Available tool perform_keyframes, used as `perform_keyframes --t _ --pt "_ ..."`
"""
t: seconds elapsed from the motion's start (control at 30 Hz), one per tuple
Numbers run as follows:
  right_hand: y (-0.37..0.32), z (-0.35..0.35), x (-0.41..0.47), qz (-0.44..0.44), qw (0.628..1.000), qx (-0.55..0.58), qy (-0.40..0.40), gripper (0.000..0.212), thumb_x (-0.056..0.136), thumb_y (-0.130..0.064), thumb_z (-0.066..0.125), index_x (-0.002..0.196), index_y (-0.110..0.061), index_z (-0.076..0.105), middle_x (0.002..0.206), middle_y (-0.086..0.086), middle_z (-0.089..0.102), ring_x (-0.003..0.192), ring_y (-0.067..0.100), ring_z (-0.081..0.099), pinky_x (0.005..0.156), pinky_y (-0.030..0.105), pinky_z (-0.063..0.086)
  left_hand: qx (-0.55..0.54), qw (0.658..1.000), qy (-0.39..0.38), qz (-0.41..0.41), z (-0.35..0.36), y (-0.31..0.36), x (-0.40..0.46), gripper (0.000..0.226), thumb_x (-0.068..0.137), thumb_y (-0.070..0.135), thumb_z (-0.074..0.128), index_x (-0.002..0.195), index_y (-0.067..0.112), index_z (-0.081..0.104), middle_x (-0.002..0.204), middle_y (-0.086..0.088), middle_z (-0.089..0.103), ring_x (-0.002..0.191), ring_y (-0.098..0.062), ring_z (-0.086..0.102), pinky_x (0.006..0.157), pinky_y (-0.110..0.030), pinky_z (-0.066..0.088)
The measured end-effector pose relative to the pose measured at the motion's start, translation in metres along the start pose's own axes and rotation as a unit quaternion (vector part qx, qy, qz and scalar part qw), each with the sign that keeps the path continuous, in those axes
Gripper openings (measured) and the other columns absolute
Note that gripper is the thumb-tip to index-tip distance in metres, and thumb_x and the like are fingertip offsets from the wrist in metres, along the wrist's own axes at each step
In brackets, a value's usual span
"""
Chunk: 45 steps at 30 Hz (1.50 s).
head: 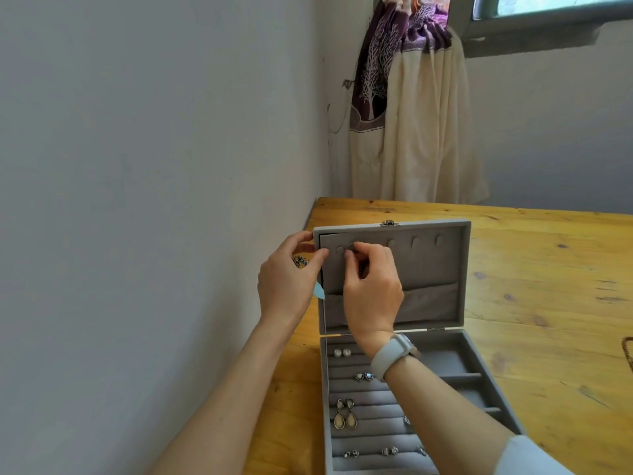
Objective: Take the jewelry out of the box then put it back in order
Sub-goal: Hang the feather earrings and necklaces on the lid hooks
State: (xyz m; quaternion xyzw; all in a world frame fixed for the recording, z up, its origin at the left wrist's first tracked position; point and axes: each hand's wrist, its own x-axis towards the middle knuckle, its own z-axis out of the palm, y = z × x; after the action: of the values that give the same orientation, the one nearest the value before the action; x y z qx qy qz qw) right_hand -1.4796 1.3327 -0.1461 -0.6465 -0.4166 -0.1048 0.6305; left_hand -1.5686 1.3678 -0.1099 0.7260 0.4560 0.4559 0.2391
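A grey velvet jewelry box (479, 371) stands open on the wooden table, its lid (435, 265) upright. My left hand (287, 279) grips the lid's left edge. My right hand (371, 286) pinches a small metal ring-shaped piece (351, 249) against the snap tabs at the lid's top left; something dark shows under its fingers. In the tray's ring rolls sit pearl studs (342, 352), heart studs (363, 376), teardrop drop earrings (345, 414) and several small studs (370, 452). A blue jewelled piece (300, 261) shows behind my left hand.
The box sits at the table's left edge (310, 217), close to the wall. A light blue tag (319, 291) hangs by the lid's left side. Curtains (411, 108) hang behind the table. A dark cord (627, 351) lies at the far right.
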Motion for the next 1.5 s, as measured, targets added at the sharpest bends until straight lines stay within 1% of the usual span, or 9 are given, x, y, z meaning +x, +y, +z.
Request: perform_keyframes --t 0.1,0.27,0.43,0.67,0.8,1.03,1.23,1.37,1.5 --pt "0.012 -0.002 -0.006 -0.105 0.992 -0.072 -0.018 0.026 0.085 -0.021 0.048 0.102 -0.009 0.062 0.089 0.006 0.062 0.079 0.02 0.059 0.055 0.027 0.049 -0.007 1.0 0.004 0.002 0.0 0.0 0.0 0.028 0.083 0.028 0.065 0.111 0.021 0.061 0.093 0.013 0.061 0.09 -0.006 0.057 0.074 -0.015 0.045" --pt "0.037 -0.017 -0.005 -0.222 0.962 -0.139 -0.08 0.038 0.085 -0.017 0.045 0.122 -0.01 0.053 0.098 0.011 0.059 0.089 0.018 0.045 0.069 0.038 0.052 -0.018 1.0 0.013 0.005 0.002 0.001 -0.002 0.026 0.083 0.027 0.065 0.108 0.021 0.061 0.09 0.015 0.059 0.086 -0.003 0.055 0.072 -0.012 0.044" --pt "0.017 -0.01 -0.007 -0.143 0.984 -0.055 -0.09 0.041 0.086 -0.02 0.041 0.121 -0.006 0.055 0.094 0.011 0.059 0.086 0.022 0.054 0.065 0.036 0.054 -0.024 0.999 0.02 -0.004 0.004 0.004 -0.003 0.024 0.084 0.025 0.065 0.106 0.02 0.058 0.09 0.015 0.058 0.084 -0.002 0.054 0.068 -0.006 0.041" --pt "0.026 -0.016 -0.007 -0.182 0.969 -0.16 -0.041 0.034 0.084 -0.017 0.045 0.113 -0.011 0.062 0.083 0.006 0.062 0.074 0.023 0.058 0.061 0.035 0.046 -0.014 1.0 0.004 -0.004 -0.001 0.005 -0.003 0.025 0.083 0.027 0.065 0.106 0.02 0.058 0.091 0.015 0.057 0.085 -0.001 0.053 0.067 -0.006 0.039" --pt "0.029 -0.019 -0.006 -0.204 0.966 -0.156 -0.04 0.029 0.085 -0.019 0.047 0.104 -0.011 0.067 0.077 0.004 0.062 0.07 0.021 0.056 0.059 0.033 0.044 -0.019 1.0 0.011 -0.014 0.002 0.007 -0.004 0.025 0.083 0.025 0.065 0.106 0.019 0.057 0.093 0.013 0.057 0.085 -0.002 0.052 0.066 -0.005 0.037" --pt "0.008 -0.006 -0.014 -0.084 0.994 -0.047 -0.046 0.029 0.084 -0.026 0.047 0.098 -0.011 0.069 0.071 0.001 0.061 0.065 0.018 0.056 0.06 0.033 0.046 -0.021 1.0 0.002 -0.015 0.001 0.007 -0.004 0.023 0.084 0.025 0.064 0.105 0.018 0.055 0.095 0.01 0.059 0.086 -0.004 0.053 0.065 -0.007 0.038" --pt "0.023 -0.016 -0.007 -0.162 0.977 -0.136 -0.038 0.025 0.083 -0.022 0.049 0.098 -0.016 0.068 0.075 0.0 0.062 0.069 0.018 0.056 0.062 0.032 0.043 -0.024 1.0 -0.01 -0.014 -0.001 0.006 -0.003 0.025 0.084 0.025 0.064 0.106 0.018 0.055 0.095 0.012 0.057 0.085 -0.002 0.052 0.064 -0.005 0.037" --pt "0.033 -0.028 0.002 -0.193 0.967 -0.131 -0.099 0.019 0.083 -0.026 0.049 0.096 -0.014 0.056 0.082 0.001 0.061 0.077 0.015 0.051 0.067 0.03 0.043 -0.029 0.999 -0.006 -0.018 -0.001 0.007 -0.006 0.03 0.084 0.026 0.064 0.111 0.02 0.054 0.098 0.013 0.056 0.088 -0.002 0.051 0.065 -0.003 0.037" --pt "0.038 -0.043 0.003 -0.188 0.954 -0.139 -0.185 0.024 0.076 -0.02 0.067 0.095 -0.013 0.054 0.079 0.0 0.063 0.072 0.021 0.058 0.065 0.033 0.045 -0.017 0.999 -0.013 -0.032 0.005 0.002 -0.013 0.04 0.083 0.03 0.065 0.118 0.023 0.05 0.108 0.011 0.058 0.095 -0.005 0.051 0.082 -0.027 0.05"
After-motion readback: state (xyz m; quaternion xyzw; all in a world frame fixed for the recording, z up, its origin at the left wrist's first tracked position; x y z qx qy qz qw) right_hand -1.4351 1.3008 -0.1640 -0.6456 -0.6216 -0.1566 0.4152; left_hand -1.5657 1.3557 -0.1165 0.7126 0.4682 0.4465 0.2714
